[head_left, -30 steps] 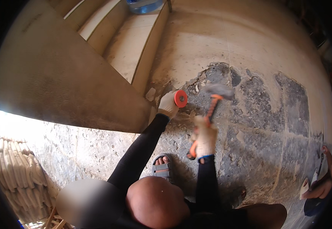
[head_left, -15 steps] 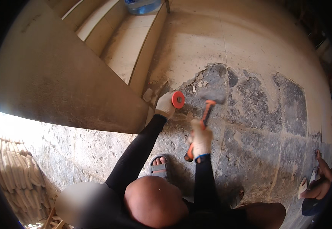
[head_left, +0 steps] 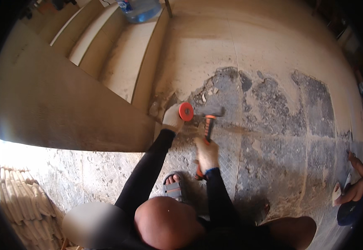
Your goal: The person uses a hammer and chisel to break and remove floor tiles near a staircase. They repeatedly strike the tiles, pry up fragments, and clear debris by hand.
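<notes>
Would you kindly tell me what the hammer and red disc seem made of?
Hammer head: dull grey, so probably metal. Hammer grip: matte, orange-and-black colouring suggests rubber or plastic. Red disc: smooth-looking, evenly coloured, likely plastic or rubber.

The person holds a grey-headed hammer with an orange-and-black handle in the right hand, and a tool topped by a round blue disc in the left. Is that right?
Not quite: the round disc in the cream-gloved left hand is red, not blue, as the head view shows. The grey-headed hammer is indeed in the right hand.
</notes>
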`<state>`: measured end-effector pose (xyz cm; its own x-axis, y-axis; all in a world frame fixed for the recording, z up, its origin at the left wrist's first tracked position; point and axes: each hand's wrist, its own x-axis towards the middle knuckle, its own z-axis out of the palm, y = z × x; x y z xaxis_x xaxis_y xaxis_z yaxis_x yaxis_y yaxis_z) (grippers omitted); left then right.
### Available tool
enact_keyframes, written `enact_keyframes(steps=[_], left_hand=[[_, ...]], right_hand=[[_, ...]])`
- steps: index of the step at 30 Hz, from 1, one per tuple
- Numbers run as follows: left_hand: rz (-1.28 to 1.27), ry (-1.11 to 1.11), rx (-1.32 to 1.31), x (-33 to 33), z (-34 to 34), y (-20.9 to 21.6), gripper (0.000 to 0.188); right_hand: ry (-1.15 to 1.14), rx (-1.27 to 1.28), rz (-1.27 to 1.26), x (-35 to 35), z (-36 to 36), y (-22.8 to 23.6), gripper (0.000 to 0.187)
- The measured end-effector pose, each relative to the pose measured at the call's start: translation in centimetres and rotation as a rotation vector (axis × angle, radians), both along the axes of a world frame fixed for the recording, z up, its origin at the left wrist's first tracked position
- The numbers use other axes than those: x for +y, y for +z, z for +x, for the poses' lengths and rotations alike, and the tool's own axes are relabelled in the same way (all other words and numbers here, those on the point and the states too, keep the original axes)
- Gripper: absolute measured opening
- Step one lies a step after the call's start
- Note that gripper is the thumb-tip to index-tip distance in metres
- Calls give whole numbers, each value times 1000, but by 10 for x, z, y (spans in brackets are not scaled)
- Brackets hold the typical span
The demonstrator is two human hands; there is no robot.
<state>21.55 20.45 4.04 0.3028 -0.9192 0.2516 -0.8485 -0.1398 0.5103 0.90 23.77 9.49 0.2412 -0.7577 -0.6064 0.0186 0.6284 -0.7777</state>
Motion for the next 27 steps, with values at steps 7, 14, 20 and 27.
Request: enact_keyframes(steps=[7, 14, 20, 27], left_hand=[[-20, 39, 21, 5, -4, 3, 23], [-88, 16, 119, 11, -9, 12, 28], [-17, 25, 74, 8, -4, 6, 29], [-29, 29, 38, 9, -5, 4, 26]], right_hand=[[-687, -184, -225, -59, -67, 119, 34], [100, 307, -268, 4, 13, 2, 34], [-190, -112, 19, -26, -37, 43, 24], [-781, -137, -159, -34, -37, 85, 34]])
